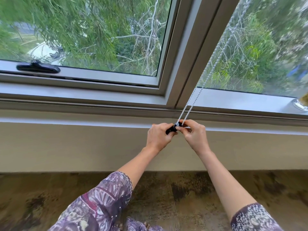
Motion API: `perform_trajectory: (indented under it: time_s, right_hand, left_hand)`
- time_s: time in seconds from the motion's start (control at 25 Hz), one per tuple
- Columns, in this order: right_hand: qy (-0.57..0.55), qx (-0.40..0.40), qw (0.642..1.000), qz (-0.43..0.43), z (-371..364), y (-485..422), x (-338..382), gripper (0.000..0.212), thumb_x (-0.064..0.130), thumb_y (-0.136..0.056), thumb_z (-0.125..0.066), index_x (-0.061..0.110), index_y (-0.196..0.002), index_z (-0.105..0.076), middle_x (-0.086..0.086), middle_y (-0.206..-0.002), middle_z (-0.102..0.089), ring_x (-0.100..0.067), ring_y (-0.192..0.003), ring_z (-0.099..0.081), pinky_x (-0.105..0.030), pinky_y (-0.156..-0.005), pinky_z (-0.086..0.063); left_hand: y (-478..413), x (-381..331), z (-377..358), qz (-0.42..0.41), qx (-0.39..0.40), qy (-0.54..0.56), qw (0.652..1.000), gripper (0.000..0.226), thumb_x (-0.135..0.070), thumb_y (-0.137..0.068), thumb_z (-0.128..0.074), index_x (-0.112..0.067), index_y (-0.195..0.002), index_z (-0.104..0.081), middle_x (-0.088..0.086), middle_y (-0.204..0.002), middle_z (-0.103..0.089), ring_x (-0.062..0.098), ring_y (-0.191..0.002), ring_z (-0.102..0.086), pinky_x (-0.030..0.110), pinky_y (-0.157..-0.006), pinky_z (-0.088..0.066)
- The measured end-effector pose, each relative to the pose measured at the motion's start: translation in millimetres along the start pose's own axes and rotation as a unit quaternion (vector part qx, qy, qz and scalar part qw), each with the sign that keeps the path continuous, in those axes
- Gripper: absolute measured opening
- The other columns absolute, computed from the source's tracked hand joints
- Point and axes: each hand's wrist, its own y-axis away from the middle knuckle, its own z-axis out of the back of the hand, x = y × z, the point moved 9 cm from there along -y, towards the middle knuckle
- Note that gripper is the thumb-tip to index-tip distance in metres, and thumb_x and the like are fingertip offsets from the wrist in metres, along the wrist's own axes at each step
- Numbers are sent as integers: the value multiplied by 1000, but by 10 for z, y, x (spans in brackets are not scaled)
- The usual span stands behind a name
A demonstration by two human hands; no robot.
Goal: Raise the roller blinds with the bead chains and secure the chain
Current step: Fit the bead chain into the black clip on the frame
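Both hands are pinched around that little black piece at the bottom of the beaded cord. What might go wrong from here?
1. The bead chain runs taut up along the window frame; if the fingers slip, it may spring away.
2. The black chain holder is small and mostly covered by the left hand and right hand, so the loop could be seated badly unseen.
3. Hard pulling might strain the chain.

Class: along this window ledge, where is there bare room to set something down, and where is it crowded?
Bare: the ledge from the left edge to the left hand. Crowded: where both hands, right hand too, hold the black clip on the bead chain. Far right, a dish sits on the frame.
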Motion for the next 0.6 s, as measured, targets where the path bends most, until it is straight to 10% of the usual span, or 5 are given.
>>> perform_trajectory:
  time_s: [0.6]
  right_hand:
    - [164,7,983,-83,-95,-197,93,30,39,-80,-69,8,-79,-66,-8,-78,-69,-27,-75,-63,-37,-72,-51]
  left_hand:
    - [-62,31,19,49,-58,-22,997,13,-36,-83,-67,-26,-89,-73,-2,-84,-75,27,-71,-67,34,-66,-51]
